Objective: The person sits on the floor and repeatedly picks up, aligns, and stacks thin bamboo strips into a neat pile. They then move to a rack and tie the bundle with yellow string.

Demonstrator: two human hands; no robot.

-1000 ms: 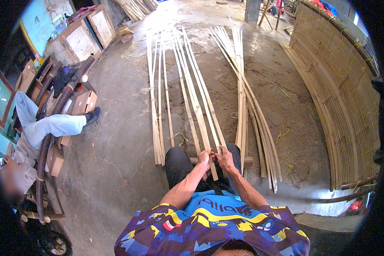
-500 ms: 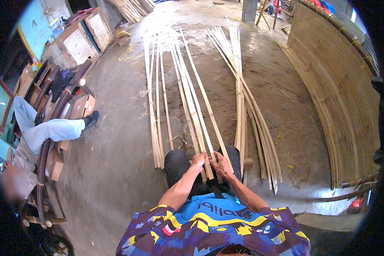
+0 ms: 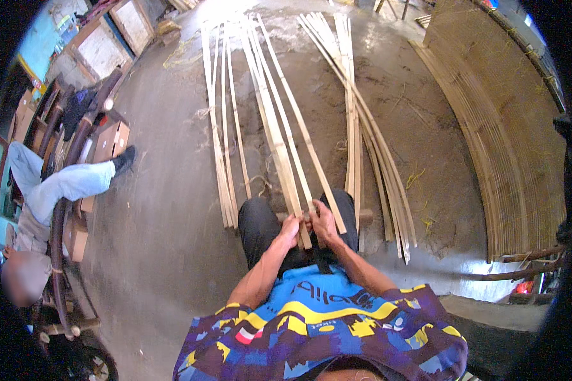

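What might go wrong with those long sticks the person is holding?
Maybe a splinter: the left hand and right hand are bare, and they grip the pale strips near their ends.

Maybe a mix-up: the strips are long and lie close together, so pulling one might drag its neighbour.

Maybe a tangle: the crossed strips to the right lie over others, so lifting one could shift the rest.
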